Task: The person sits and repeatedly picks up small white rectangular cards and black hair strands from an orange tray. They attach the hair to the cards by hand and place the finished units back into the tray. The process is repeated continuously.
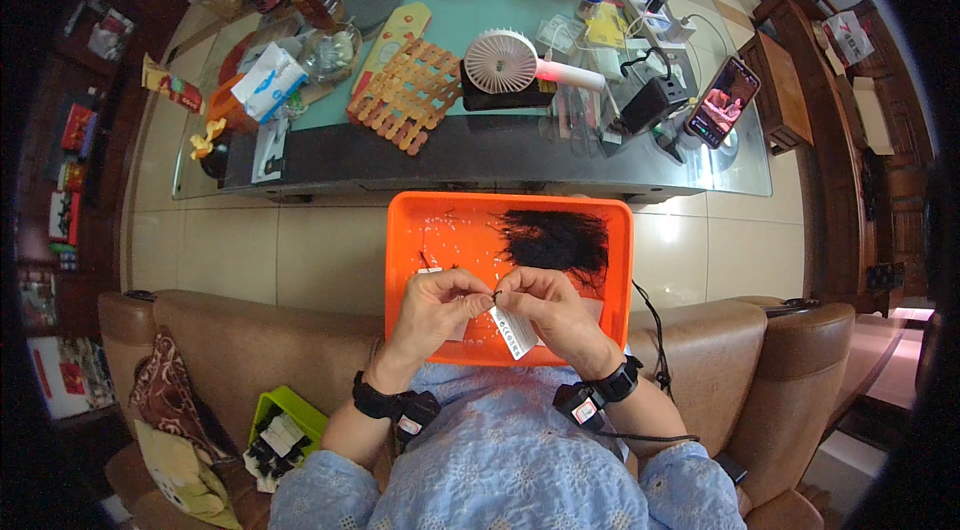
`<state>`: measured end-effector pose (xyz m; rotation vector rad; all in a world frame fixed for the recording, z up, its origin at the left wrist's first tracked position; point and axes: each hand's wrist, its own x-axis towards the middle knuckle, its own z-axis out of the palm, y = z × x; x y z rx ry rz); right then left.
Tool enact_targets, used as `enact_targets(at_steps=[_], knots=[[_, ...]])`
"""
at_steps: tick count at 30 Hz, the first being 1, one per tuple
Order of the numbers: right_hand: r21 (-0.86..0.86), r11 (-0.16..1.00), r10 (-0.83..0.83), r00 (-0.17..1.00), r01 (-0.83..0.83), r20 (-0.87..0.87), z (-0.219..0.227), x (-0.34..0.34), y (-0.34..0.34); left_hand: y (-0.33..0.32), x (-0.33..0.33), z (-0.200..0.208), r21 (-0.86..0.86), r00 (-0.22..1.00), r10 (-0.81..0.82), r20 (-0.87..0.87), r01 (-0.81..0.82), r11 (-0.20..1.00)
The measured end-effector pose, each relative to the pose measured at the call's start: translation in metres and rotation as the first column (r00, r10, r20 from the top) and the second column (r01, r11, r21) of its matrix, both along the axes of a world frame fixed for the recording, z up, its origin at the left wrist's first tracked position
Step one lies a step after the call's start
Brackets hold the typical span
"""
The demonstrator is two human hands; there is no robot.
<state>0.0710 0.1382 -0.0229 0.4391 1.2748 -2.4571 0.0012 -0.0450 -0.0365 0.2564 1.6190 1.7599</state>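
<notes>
Over an orange tray (pixel 402 230) on my lap, my left hand (pixel 440 310) and my right hand (pixel 553 310) meet with thumbs and forefingers pinched. A white printed tag (pixel 515 333) hangs from my right fingertips, tilted down toward me. At its top, a short bit of black string (pixel 497 297) shows between the fingertips, and my left hand pinches it; the rest is hidden. Behind my right hand lies a thick pile of black strings (pixel 555 242). White labels lie partly hidden beneath both hands in the tray.
Small white bits are scattered in the tray's left half. A green bin (pixel 310 417) with tags and black strings sits on the sofa to my left. Ahead, a glass table (pixel 330 155) carries a handheld fan (pixel 503 62), a lit phone (pixel 722 102), jars and cables.
</notes>
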Motion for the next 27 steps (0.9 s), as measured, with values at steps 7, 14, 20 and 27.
enact_targets(at_steps=[7, 14, 20, 27], knots=[[0.158, 0.987, 0.011, 0.998, 0.0, -0.065, 0.001, -0.001, 0.0, 0.003, -0.005, 0.016, -0.064, 0.976, -0.051, -0.212, 0.038, 0.997], [0.487, 0.862, 0.016, 0.955, 0.137, -0.297, 0.001, 0.0, -0.003, 0.003, -0.008, 0.016, 0.028, 0.994, -0.098, 0.047, 0.097, 0.995], [0.772, 0.387, 0.218, 0.763, 0.505, -0.609, 0.007, 0.002, -0.011, 0.017, 0.012, 0.006, 0.148, 0.986, 0.144, 0.083, -0.155, 0.977], [0.522, 0.833, 0.041, 0.92, 0.185, -0.39, 0.015, 0.001, 0.008, 0.012, 0.009, 0.009, 0.214, 0.995, 0.099, 0.025, -0.102, 0.972]])
